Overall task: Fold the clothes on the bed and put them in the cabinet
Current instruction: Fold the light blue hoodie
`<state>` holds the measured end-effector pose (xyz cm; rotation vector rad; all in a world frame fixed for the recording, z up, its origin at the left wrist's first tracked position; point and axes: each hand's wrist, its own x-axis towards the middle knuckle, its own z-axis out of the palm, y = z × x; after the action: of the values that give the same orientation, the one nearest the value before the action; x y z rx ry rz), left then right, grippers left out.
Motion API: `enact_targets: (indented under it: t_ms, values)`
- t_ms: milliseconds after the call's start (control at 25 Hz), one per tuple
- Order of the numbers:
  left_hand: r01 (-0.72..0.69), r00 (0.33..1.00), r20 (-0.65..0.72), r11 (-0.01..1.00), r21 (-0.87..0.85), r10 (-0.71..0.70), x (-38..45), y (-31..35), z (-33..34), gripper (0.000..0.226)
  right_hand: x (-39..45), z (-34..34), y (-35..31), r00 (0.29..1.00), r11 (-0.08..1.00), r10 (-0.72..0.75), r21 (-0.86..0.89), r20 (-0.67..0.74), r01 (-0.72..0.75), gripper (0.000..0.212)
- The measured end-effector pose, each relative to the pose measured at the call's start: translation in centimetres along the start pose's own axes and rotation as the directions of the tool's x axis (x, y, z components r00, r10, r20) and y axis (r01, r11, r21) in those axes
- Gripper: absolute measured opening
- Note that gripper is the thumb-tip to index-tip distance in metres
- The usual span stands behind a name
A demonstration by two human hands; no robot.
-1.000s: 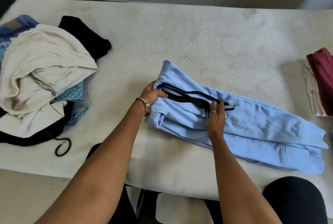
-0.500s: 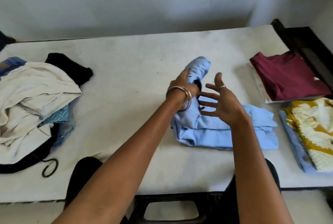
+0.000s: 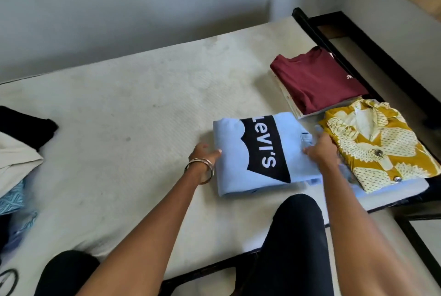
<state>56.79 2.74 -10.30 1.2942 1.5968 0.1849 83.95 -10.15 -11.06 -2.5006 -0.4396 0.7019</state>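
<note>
My left hand [image 3: 205, 152] grips one edge of the folded light-blue fleece garment [image 3: 238, 171], a thick soft rectangle with a black printed logo, and my right hand [image 3: 321, 150] holds the opposite edge. It lies flat on the off-white textured mattress [image 3: 119, 128], just beside the folded mustard patterned button shirt [image 3: 381, 143] and near the folded maroon cotton shirt [image 3: 315, 81].

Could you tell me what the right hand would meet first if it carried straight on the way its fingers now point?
The right hand points away up the bed, along the folded blue garment. It would likely meet the folded maroon shirt first, though depth is unclear.
</note>
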Motion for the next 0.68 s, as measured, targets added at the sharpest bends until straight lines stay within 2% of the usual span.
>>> enact_targets:
  t_ms: [40,80,120,160,240,320,400,480,560,600,680]
  values:
    - [0.031,0.997,0.067,0.998,-0.046,-0.028,0.8,-0.9,0.5,0.068,-0.6,1.1,0.3,0.984,0.993,0.111,-0.029,-0.139,-0.116,0.064]
    - [0.066,0.991,0.122,0.99,-0.123,-0.051,1.1,-1.4,0.9,0.081,-2.0,2.5,-0.2,0.944,0.98,0.196,0.036,-0.267,-0.194,0.066]
    - [0.098,0.984,0.166,0.972,-0.215,-0.062,1.7,-2.0,1.6,0.093,-3.7,3.8,-0.8,0.898,0.958,0.278,0.163,-0.341,-0.235,0.071]
    - [0.119,0.98,0.188,0.948,-0.294,-0.065,2.2,-2.2,2.4,0.101,-5.3,5.2,-1.4,0.866,0.915,0.356,0.317,-0.351,-0.248,0.079]
    - [0.147,0.98,0.18,0.932,-0.333,-0.09,2.6,-2.1,3.7,0.111,-7.9,8.3,-2.2,0.861,0.809,0.442,0.526,-0.252,-0.262,0.101]
    - [0.152,0.982,0.157,0.931,-0.332,-0.104,2.9,-1.8,4.1,0.114,-9.9,11.0,-2.6,0.87,0.697,0.482,0.646,-0.101,-0.311,0.124]
    - [0.128,0.983,0.171,0.913,-0.387,-0.065,2.8,-1.4,4.1,0.085,-10.7,12.1,-3.0,0.864,0.57,0.502,0.74,0.029,-0.357,0.134]
    - [0.137,0.978,0.202,0.887,-0.441,-0.05,1.9,-1.2,3.8,0.055,-10.5,12.0,-2.8,0.814,0.444,0.576,0.807,0.076,-0.389,0.13]
    - [0.182,0.968,0.243,0.826,-0.534,-0.056,0.2,-1.8,3.2,0.044,-9.9,11.1,-2.4,0.709,0.287,0.694,0.857,0.122,-0.428,0.127]
    - [0.196,0.964,0.262,0.781,-0.593,-0.043,-0.7,-2.6,2.8,0.046,-9.6,10.9,-1.9,0.69,0.214,0.703,0.875,0.17,-0.434,0.126]
    - [0.212,0.95,0.312,0.672,-0.709,0.03,-2.3,-5.0,1.5,0.063,-10.0,10.4,-1.8,0.796,0.157,0.564,0.917,0.222,-0.367,0.104]
